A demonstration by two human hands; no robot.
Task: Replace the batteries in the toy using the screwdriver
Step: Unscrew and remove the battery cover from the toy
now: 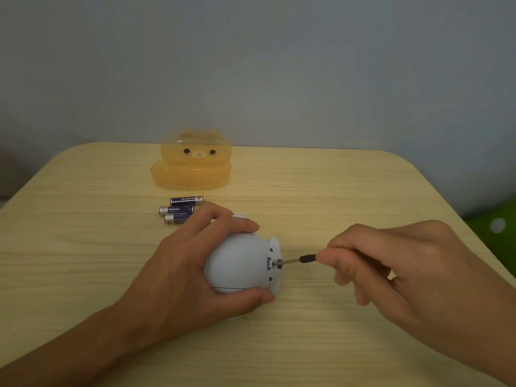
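A pale blue, egg-shaped toy (pixel 240 263) lies on its side on the wooden table (pixel 83 247), its underside facing right. My left hand (pixel 192 269) wraps around it from the left, thumb below and fingers over the top. My right hand (pixel 402 263) pinches a small screwdriver (pixel 296 260), whose metal tip touches the small battery hatch on the toy's underside. Three purple AAA batteries (pixel 181 209) lie side by side just behind my left hand; the nearest one is partly hidden by my fingers.
An orange translucent bear-faced box (pixel 192 163) stands at the back of the table, behind the batteries. A grey wall rises behind the table. The table's rounded right edge (pixel 474 233) drops off to a green patch at the far right.
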